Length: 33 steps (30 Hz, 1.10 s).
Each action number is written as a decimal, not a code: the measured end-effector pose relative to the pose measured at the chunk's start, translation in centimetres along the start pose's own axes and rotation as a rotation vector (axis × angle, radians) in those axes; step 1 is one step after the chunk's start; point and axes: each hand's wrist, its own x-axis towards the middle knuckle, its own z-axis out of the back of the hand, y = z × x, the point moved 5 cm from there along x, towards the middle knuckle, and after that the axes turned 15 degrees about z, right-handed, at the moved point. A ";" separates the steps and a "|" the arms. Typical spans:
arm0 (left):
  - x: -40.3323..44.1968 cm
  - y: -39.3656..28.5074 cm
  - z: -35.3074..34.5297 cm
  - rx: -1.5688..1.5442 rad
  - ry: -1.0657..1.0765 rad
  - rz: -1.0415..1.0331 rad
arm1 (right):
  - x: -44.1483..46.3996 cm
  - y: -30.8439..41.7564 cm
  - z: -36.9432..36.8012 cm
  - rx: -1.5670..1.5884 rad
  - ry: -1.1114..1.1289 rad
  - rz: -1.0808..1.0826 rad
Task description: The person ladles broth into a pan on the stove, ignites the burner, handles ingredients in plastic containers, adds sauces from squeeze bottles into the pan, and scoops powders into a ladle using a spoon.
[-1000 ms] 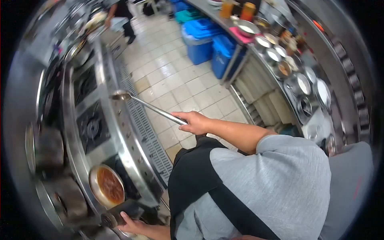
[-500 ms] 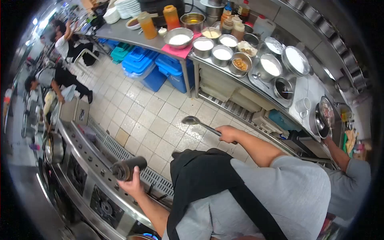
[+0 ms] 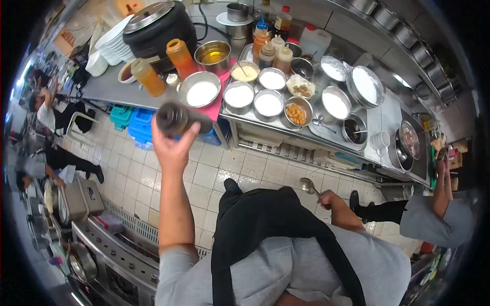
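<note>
Left hand [image 3: 171, 148] wrapped round a dark bottle [image 3: 182, 118], near the front edge of the bench [image 3: 111, 91]! Right hand [image 3: 329, 200] closed on a ladle [image 3: 307, 185]

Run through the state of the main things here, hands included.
Left hand: closed around dark bottle
Dark bottle: gripped, contents unclear
Right hand: closed on ladle handle
Metal ladle: held above the floor
Black soup warmer: lid on
Plates: stacked
Pot of yellow liquid: uncovered
Bowl of golden pieces: uncovered
</note>
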 end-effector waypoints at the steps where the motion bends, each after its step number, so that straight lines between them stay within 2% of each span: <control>1: 3.1 -0.3 -1.6 0.028 0.032 -0.047 | -1.6 -0.1 0.0 0.067 -0.032 -0.018; 4: 11.7 0.5 -6.8 0.033 0.123 -0.149 | -3.2 -3.6 -2.0 0.262 -0.104 -0.093; 5: 14.1 0.9 -8.9 -0.002 0.157 -0.130 | -2.9 -4.9 -2.7 0.388 -0.154 -0.121; 6: 16.5 1.5 -10.9 -0.038 0.192 -0.111 | -2.6 -6.2 -3.6 0.430 -0.111 -0.109; 7: 19.1 2.7 -12.5 0.009 0.180 -0.145 | -6.5 -1.7 -3.0 0.174 -0.131 -0.018; 8: 21.6 4.3 -13.8 0.158 0.103 -0.201 | -3.7 -5.4 -4.2 -0.132 -0.040 0.655; 10: 23.4 5.1 -17.0 0.199 0.105 -0.065 | -2.3 -9.6 -6.5 0.568 -0.094 -0.147; 11: 24.5 5.9 -18.1 0.200 0.105 -0.066 | -2.5 -10.1 -6.2 0.537 -0.105 -0.121; 14: 27.3 9.4 -21.0 0.386 0.057 -0.050 | -3.3 -9.0 -3.9 0.125 -0.087 0.162; 19: 30.0 16.9 -22.6 0.564 0.074 0.215 | -4.6 -4.9 0.6 -0.084 -0.071 0.246; 20: 30.1 17.9 -22.7 0.615 0.096 0.303 | -5.3 -3.2 1.8 -0.084 -0.065 0.242; 22: 30.2 17.9 -23.1 0.747 0.141 0.322 | -5.6 -0.3 3.4 0.088 -0.057 0.174; 23: 30.3 18.1 -23.6 0.822 0.207 0.302 | -4.7 -1.1 3.3 0.396 -0.044 0.074; 24: 30.5 18.2 -24.0 0.897 0.274 0.279 | -2.9 -2.2 3.3 0.443 -0.080 0.167; 26: 30.6 17.8 -24.5 0.907 0.327 0.315 | -1.8 -2.2 3.5 0.532 -0.181 0.054; 28: 30.4 13.7 -25.8 0.862 0.247 0.080 | 0.2 -3.0 2.7 0.590 -0.223 0.064; 29: 30.7 12.2 -26.6 0.859 0.252 0.082 | 0.6 -3.1 2.5 0.648 -0.265 0.080; 31: 30.7 9.0 -29.2 0.871 0.352 -0.151 | -1.7 1.0 3.4 0.616 -0.305 0.035; 32: 30.8 8.6 -30.2 0.866 0.354 -0.148 | -2.8 2.9 3.9 0.584 -0.341 -0.003; 33: 30.6 8.7 -32.0 1.047 0.458 -0.240 | -1.2 1.3 3.0 0.564 -0.294 0.092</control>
